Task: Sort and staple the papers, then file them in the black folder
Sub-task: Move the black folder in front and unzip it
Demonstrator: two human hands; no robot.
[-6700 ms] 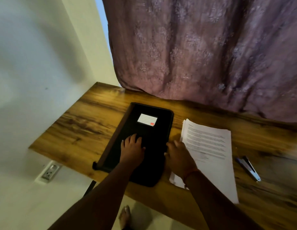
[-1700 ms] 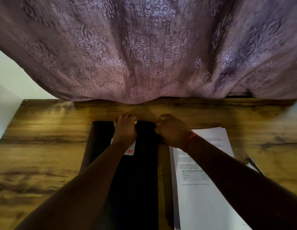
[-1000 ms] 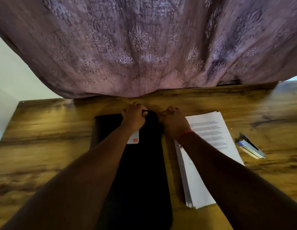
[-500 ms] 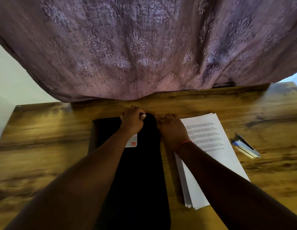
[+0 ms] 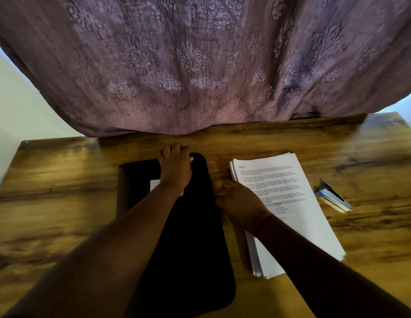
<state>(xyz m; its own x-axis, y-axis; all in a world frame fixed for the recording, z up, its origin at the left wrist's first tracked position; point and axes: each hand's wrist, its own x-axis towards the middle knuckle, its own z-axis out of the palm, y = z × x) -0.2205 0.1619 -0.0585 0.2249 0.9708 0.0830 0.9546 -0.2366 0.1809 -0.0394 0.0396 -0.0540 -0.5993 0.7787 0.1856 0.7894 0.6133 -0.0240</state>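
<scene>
A closed black folder (image 5: pixel 195 237) lies lengthwise on the wooden desk in front of me, with a white label partly under my wrist. My left hand (image 5: pixel 175 167) grips the folder's far edge, fingers curled over it. At the folder's right edge, about a third of the way down, sits my right hand (image 5: pixel 239 200), fingers curled; what they pinch is hidden. A stack of printed white papers (image 5: pixel 289 203) lies just right of the folder. A blue and silver stapler (image 5: pixel 333 198) rests further right.
A purple patterned curtain (image 5: pixel 200 65) hangs down onto the desk's back edge. The wooden desk (image 5: pixel 62 203) stretches left to a pale wall (image 5: pixel 14 106), and its bare surface continues right of the stapler.
My right hand slid from the folder's far right corner down along its right edge toward me. My left hand stays gripping the far edge.
</scene>
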